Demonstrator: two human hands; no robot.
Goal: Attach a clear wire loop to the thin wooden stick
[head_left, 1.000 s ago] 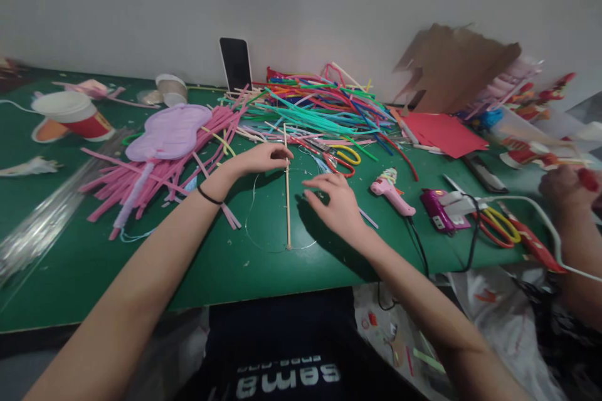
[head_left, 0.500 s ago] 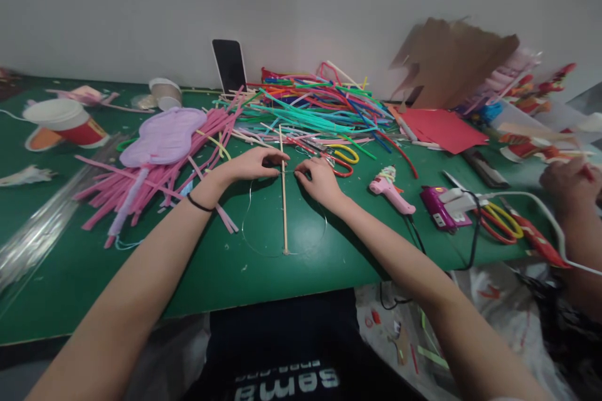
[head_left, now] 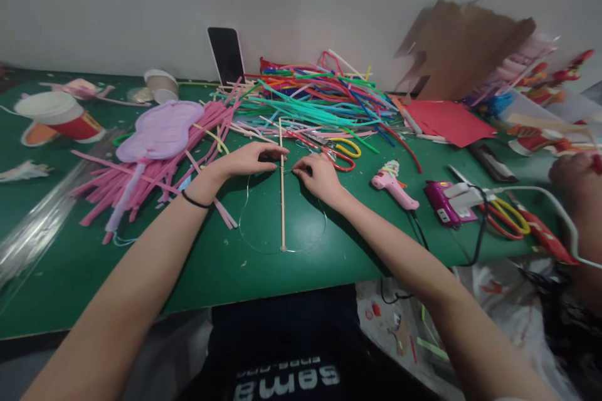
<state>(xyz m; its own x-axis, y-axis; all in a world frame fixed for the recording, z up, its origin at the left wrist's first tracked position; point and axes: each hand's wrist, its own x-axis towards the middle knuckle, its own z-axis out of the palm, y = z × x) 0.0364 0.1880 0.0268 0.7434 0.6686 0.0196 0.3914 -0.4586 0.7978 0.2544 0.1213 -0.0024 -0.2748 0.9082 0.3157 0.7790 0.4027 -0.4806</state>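
Note:
A thin wooden stick [head_left: 282,200] lies lengthwise on the green table [head_left: 211,269], crossing a loop of thin wire [head_left: 249,235]. My left hand [head_left: 249,160] pinches the wire just left of the stick's upper part, fingers closed. My right hand [head_left: 320,177] pinches the wire on the stick's right side, fingers curled. The two hands nearly meet at the stick.
Pink strips and a lilac shape [head_left: 160,131] lie left; a heap of coloured straws [head_left: 320,103] and scissors [head_left: 336,151] lie behind. A phone [head_left: 226,55] leans on the wall. Pink glue guns [head_left: 394,183] and red paper [head_left: 446,122] are right. Another person's hand [head_left: 576,175] works far right.
My right hand moved left from the open table to the stick and closed on the wire. The left hand stayed at the stick. The view shifted slightly.

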